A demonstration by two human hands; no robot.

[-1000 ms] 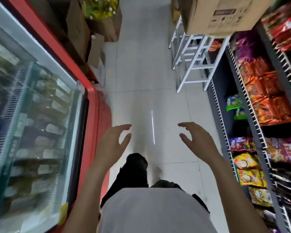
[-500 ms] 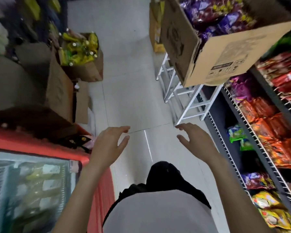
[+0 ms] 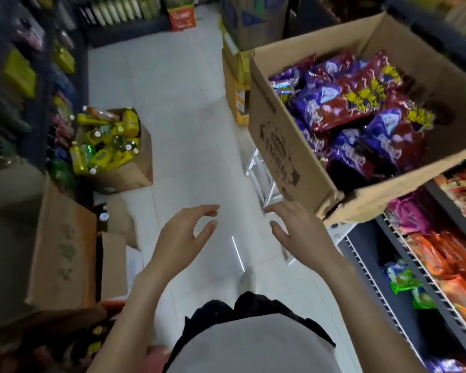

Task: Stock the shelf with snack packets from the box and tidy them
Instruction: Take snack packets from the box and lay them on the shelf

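Neither grip holds anything. The left hand (image 3: 180, 238), at the centre of the frame, has its fingers spread and loosely bent, thumb apart, over bare floor. The right hand (image 3: 299, 232), just right of centre, is spread the same way, palm turned inward, its fingertips (image 3: 269, 210) close under the near lower corner of the open brown cardboard box (image 3: 280, 146) — whether they touch the cardboard cannot be told. Held apart like this, the two hands look readied to reach up into the box, or to steady it.

The box fills the upper right of the frame, raised on a white frame stand (image 3: 264, 179) beside the shelving, probably so its contents sit within easy reach. It appears tilted, its open top facing the camera. Inside lie the shiny purple and dark red snack packets (image 3: 353, 109) in a loose heap; most lie flat with their long axes running roughly from lower left to upper right, though several cross at other angles.

Down the right edge runs the dark metal shelf with white wire fronts (image 3: 366, 267), holding orange packets (image 3: 441, 259), pink ones above and green ones lower — the likely destination. At left of the frame, another cardboard box of yellow bottles (image 3: 111, 138) stands on the white tiled floor (image 3: 172, 90).
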